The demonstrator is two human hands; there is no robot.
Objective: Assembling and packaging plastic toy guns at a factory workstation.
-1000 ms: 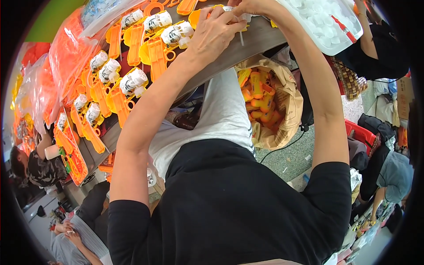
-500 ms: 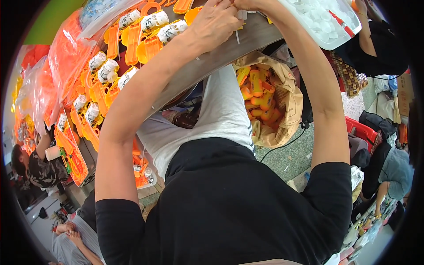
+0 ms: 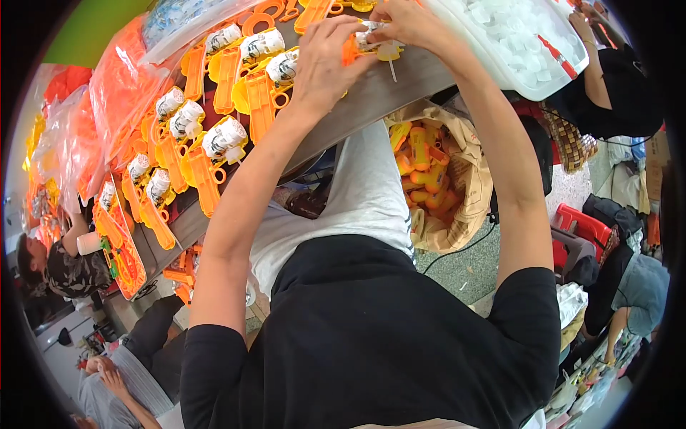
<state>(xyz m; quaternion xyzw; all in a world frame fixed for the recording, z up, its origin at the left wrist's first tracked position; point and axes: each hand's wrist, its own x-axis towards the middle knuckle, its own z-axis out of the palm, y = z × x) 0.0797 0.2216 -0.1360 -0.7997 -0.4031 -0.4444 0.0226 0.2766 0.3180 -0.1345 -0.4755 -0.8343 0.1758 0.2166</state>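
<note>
At the table's near edge, my left hand [image 3: 323, 70] grips the orange end of a toy gun, with its thumb below and fingers above. My right hand [image 3: 411, 30] pinches the same toy gun [image 3: 370, 34] from the other side, around its white printed cylinder. A thin white piece sticks down from its yellow end. My palms hide much of it. Left of my hands, similar orange-and-yellow toy guns [image 3: 259, 96] lie in rows, each with a white printed cylinder [image 3: 261, 44] on top.
A white tub [image 3: 532, 89] of translucent pieces stands right, with a red tool [image 3: 556, 56] on it. Below the table edge is a paper sack [image 3: 468, 193] of orange-yellow parts. Plastic bags [image 3: 118, 79] lie far left. Co-workers sit on both sides, one [image 3: 607, 79] near the tub.
My hands have moved apart and slightly nearer, bringing the toy gun into sight between them. My left forearm has swung right, uncovering more of the rows. The view has shifted slightly.
</note>
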